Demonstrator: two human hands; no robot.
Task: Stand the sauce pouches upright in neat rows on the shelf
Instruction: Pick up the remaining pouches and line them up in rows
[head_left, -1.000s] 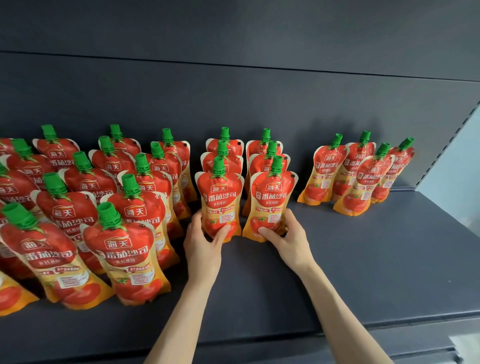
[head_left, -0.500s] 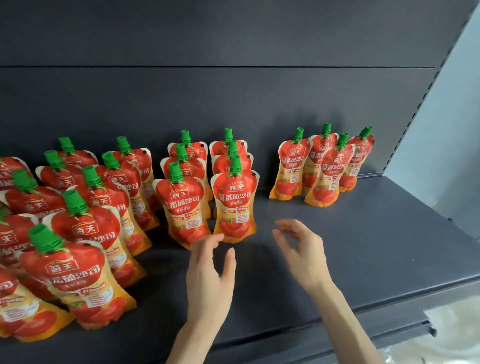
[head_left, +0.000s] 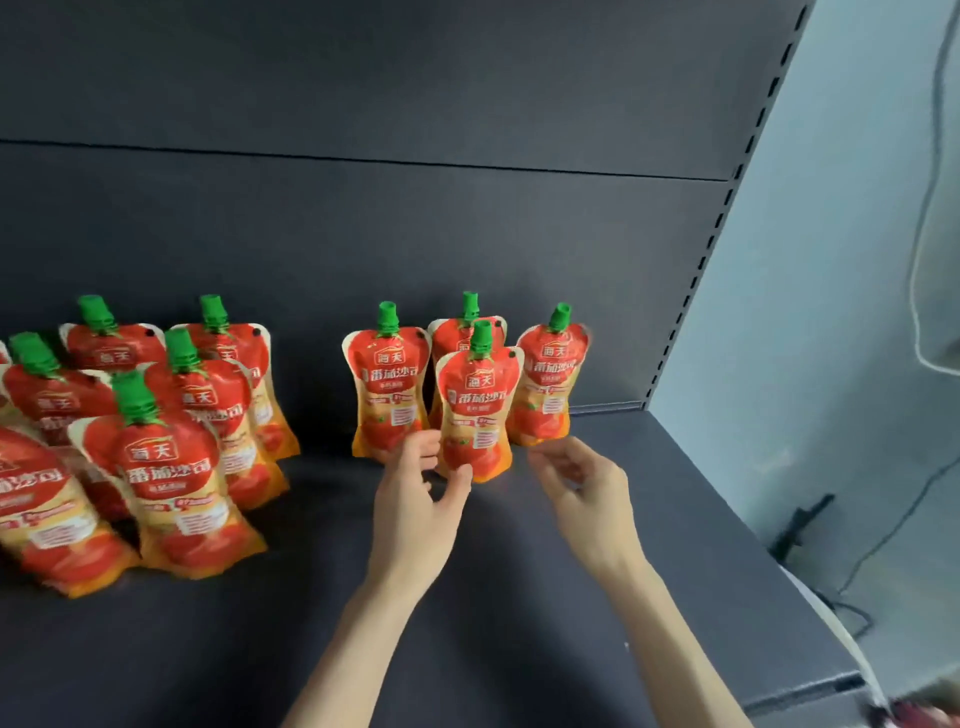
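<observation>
**Squaring up the end cluster: both hands empty, no grip yet**

Step in hand, as I'm reading it: the 4 sauce pouches at the shelf's end are getting straightened. Nothing is being held yet.

The left hand is hovering w/ fingers & thumb spread in a loose C. Its thumb tip is overlapping the base of the front pouch, but blur is hiding whether it's actually touching. The right hand is hanging loosely curled & empty, just short of the right pouch.

The front pouch is standing just beyond the left thumb, between the 2 hands. The left pouch is standing just past the left fingertips. The back pouch is sitting behind the front one, mostly hidden. All 4 are standing roughly upright but staggered, not lining up.

The big group is standing well off the left hand's outer side, w/ several leaning.

Next move, prob.: a low pinch on the front pouch's sides, then sliding it in line w/ its neighbours. These look soft & cap-heavy, so a gentle grip is needed or the ones beside it are tipping.

Edges & room:
- The back panel is sitting right behind the cluster, so there's no depth to spare past the fingertips.
- The slotted upright is marking the shelf end beyond the right hand's outer side.
- Bare shelf is lying under both hands, outward of the right one, & in the gap off the left hand's outer side.
- The front lip is running back near the forearms.
</observation>
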